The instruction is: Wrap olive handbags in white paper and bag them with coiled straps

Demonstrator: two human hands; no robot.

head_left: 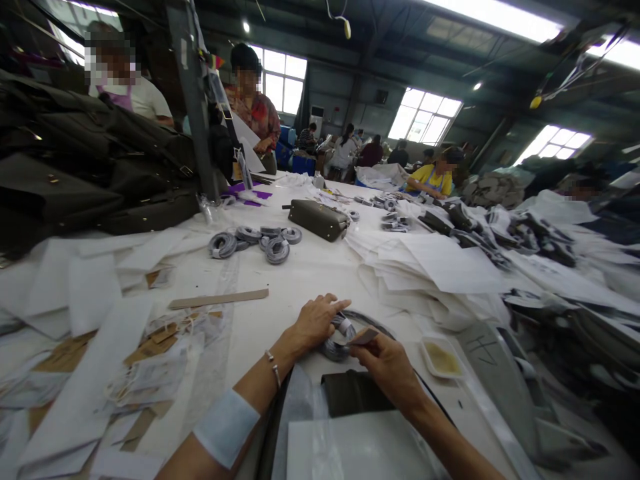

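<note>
My left hand point(316, 321) rests over a small coil of grey cord point(336, 348), its fingers closed on the upper left side. A white band point(344, 325) wraps part of that coil. On the other side, my right hand point(384, 363) pinches a small flat brownish piece point(364, 337) between thumb and fingers, right against the coil; its far end is hard to make out. Just below my hands lies a dark olive bag part point(354, 392), partly covered by a white sheet point(365, 443). A dark strap point(376, 321) curves behind the coil.
More grey coils point(277, 250) lie ahead, near an olive handbag point(319, 219). A brown strip point(220, 298) and bagged tags point(160, 360) are at left. White sheets point(425, 260), a shallow dish point(443, 357) and grey bag pieces point(495, 373) sit at right. Co-workers stand beyond.
</note>
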